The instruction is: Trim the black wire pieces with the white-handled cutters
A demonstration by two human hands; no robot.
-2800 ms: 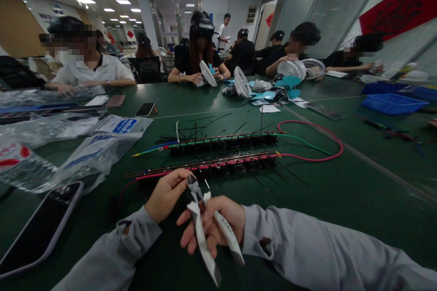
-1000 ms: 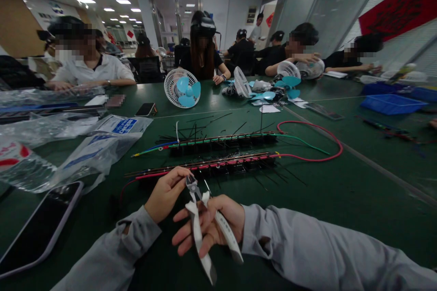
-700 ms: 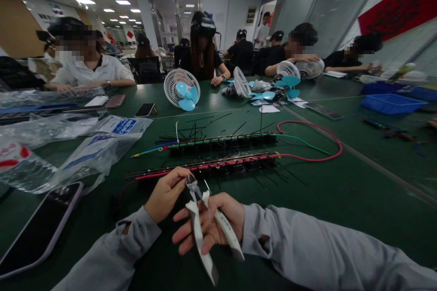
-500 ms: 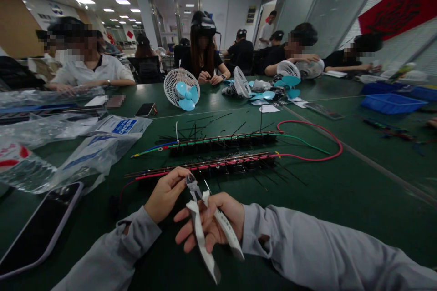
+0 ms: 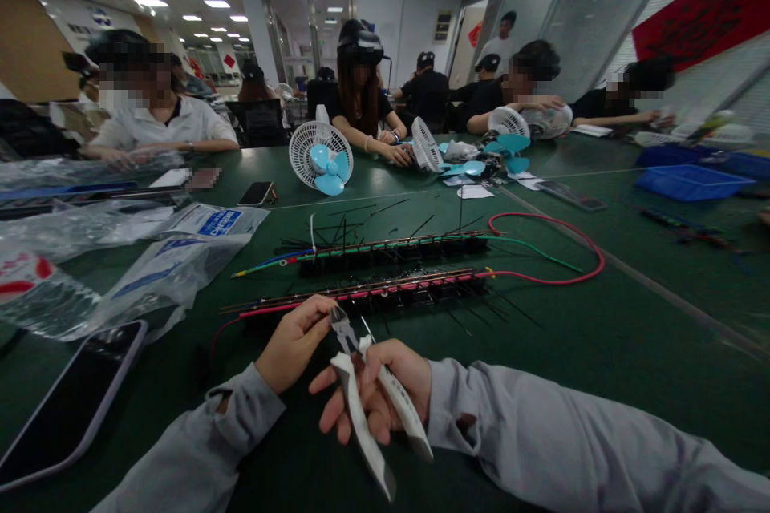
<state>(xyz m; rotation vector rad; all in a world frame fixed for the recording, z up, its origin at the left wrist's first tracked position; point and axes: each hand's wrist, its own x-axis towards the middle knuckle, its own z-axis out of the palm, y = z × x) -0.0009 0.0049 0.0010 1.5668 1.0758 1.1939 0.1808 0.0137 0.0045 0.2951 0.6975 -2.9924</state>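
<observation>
Cutters (image 5: 361,385) tilted slightly, right hand (image 5: 385,389) grip around handles, left hand (image 5: 294,341) pinching at tip

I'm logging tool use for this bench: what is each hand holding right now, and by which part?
The right hand holds the side cutters by their white handles. The left hand pinches something at the cutter's jaws; what it is cannot be told.

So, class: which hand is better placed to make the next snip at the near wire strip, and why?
Probably the right hand: it grips the cutters, whose tip sits by the near wire strip. The left hand only pinches beside the tip.
</observation>
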